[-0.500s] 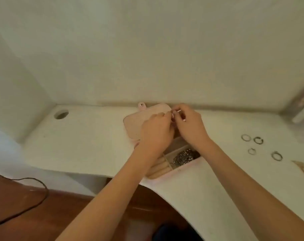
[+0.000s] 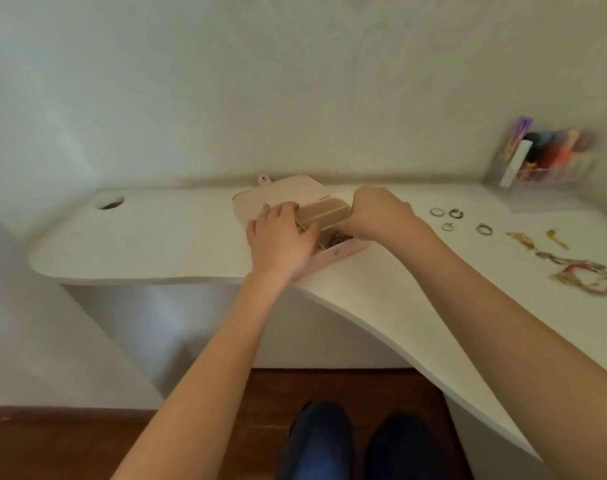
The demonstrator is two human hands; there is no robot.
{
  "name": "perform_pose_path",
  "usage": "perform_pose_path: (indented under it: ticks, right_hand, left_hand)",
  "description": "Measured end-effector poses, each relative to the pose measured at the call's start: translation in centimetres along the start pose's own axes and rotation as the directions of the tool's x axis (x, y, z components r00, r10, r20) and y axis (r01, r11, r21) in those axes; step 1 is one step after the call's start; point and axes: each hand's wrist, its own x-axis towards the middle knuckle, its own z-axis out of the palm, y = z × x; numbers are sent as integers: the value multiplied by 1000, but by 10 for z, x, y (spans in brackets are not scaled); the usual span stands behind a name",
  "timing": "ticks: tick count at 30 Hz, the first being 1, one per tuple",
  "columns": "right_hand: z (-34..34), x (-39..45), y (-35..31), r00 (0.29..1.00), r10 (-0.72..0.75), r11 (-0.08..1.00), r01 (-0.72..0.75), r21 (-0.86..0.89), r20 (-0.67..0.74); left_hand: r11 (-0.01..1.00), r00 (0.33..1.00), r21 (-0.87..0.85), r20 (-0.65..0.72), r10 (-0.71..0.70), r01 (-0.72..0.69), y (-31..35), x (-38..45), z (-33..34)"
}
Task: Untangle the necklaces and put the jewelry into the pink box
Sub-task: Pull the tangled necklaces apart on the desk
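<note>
White desk (image 2: 177, 237) runs under a pale wall, and the pink box (image 2: 343, 252) sits open near its front edge, lid (image 2: 278, 195) thrown back toward twelve o'clock. My left hand (image 2: 281, 244) lies over the box's nine o'clock side, fingers reaching forward onto the end of a tan inner tray (image 2: 324, 213); my right hand (image 2: 378, 213) curls around the tray's three o'clock end. I think both are gripping that tray, though my knuckles hide the fingertips, so how tightly I cannot tell. Below it, a dark heap of chain (image 2: 336, 239) already rests in a compartment. Off at three o'clock, well apart from the box, four rings (image 2: 456, 213) lie loose, then gold pieces (image 2: 524, 241) and a tangle of necklaces (image 2: 586, 277), blurred. To do this step well I should keep the tray level, move both ends evenly, and seat it without pinching the chain beneath. Most of the jewelry is not yet in the box, and the necklaces will need patient loosening before anything is laid in.
</note>
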Motion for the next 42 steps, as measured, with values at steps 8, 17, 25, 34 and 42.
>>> perform_pose_path:
  ticks: [8, 17, 25, 34, 42]
  right_hand:
    - [-11, 11, -35, 948, 73, 941, 37, -337, 309]
    - [-12, 13, -38, 901, 60, 950, 80, -301, 429]
    - [-22, 13, -15, 888, 22, 971, -129, 203, 459]
    - [-61, -6, 37, 897, -206, 687, -152, 711, 391]
    - [-88, -40, 76, 916, -231, 686, -87, 723, 329]
  left_hand:
    - [998, 993, 60, 116, -5, -2, 1, 1, -1]
    - [999, 990, 40, 138, -29, 24, 2, -1, 0]
    - [996, 990, 85, 137, -31, 19, 3, -1, 0]
    - [990, 987, 48, -86, 136, -132, 17, -13, -10]
    - [582, 869, -812, 324, 375, 51, 84, -34, -8]
